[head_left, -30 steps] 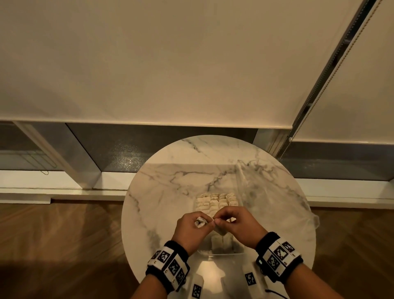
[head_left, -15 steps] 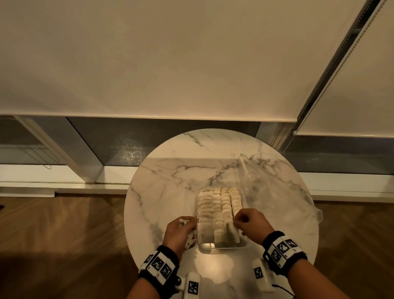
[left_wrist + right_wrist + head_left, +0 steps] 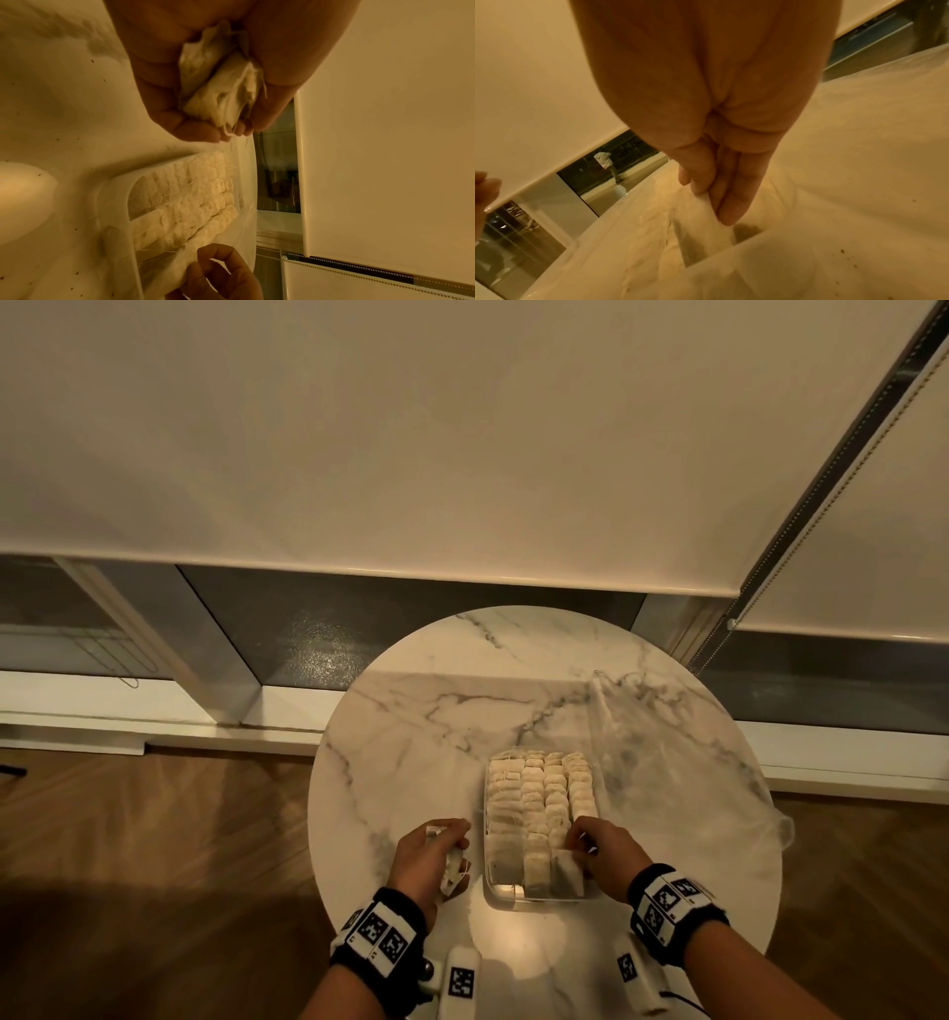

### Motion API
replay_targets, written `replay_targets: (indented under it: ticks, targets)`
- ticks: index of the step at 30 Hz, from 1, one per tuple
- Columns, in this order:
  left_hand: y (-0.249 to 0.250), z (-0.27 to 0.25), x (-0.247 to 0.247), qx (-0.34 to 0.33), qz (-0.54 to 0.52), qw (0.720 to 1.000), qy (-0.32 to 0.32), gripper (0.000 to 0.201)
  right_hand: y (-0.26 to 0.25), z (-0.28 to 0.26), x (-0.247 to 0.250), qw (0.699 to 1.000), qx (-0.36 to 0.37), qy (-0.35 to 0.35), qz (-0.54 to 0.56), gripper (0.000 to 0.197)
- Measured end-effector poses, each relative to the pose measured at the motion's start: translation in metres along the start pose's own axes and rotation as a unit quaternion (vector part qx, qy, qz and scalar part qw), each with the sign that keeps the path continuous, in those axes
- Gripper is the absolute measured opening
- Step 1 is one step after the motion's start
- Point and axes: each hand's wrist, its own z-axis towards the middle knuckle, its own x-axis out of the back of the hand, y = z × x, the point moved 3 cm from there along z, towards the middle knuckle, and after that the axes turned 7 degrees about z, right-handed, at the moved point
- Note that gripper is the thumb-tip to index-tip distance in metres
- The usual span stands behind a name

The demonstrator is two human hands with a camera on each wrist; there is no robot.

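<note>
Hands have split since 1 s ago: then they met over the tray [image 3: 508, 898], now left hand [image 3: 429, 857] sits just left of it, right hand [image 3: 603, 852] at its near right corner. Both lower centre of head view.

Left hand: fingers curled round a crumpled wad of tea bags [image 3: 221, 91], strings trailing out, held over the table [image 3: 436, 711], apart from the tray.

Right hand: thumb and fingers [image 3: 734, 199] pinch the top edge of one tea bag [image 3: 567, 870] standing in the near right corner of the tray.

Tray: clear plastic, on the table's near half, slightly right of centre. Behind the pinched one, rows of tea bags [image 3: 539, 793] packed upright, full to the far end.

Just right of the tray: clear plastic bag [image 3: 667, 762] lying flat, reaching the table's right rim.

Beyond the table: wood floor [image 3: 154, 839] left and right, white sill, dark window glass, cream roller blind [image 3: 411, 454] filling the upper frame.
</note>
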Motion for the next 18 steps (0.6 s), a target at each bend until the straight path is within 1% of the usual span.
replay_targets:
  ticks: [6, 13, 18]
  targets:
    - [0.0004, 0.0005, 0.0009, 0.001, -0.009, 1.0, 0.001, 0.01, 0.0022, 0.003, -0.0069, 1.0, -0.019, 0.007, -0.012, 0.014]
    - [0.0011, -0.0019, -0.0019, 0.005, -0.005, 1.0, 0.005, 0.01, 0.0006, 0.0028, -0.0083, 0.997, 0.006, 0.033, -0.067, 0.009]
    - [0.0008, -0.0048, -0.0054, 0.008, 0.004, 1.0, 0.006, 0.01, -0.0003, 0.003, -0.0067, 0.994, 0.025, 0.029, -0.105, 0.016]
